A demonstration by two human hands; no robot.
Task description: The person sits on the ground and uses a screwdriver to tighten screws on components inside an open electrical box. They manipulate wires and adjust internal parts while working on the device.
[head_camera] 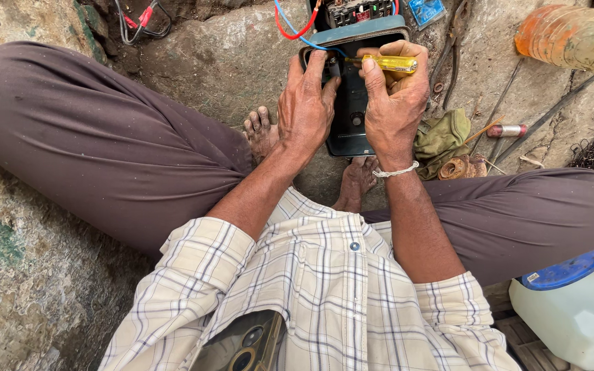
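Two bare hands work before me: my left hand (305, 103) steadies the dark rectangular plastic casing (349, 117), fingers spread loosely over its top edge. My right hand (394, 96) is curled tight around a yellow-handled screwdriver (392, 64), shaft pointing toward the left fingertips. I judge the casing light, rigid, brittle; best held by its rim.

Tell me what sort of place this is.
Probably an informal repair spot on bare ground. The person sits cross-legged on rough stone; the right hand holds a yellow-handled screwdriver at an opened dark electrical casing, with loose red and blue wires beside it.
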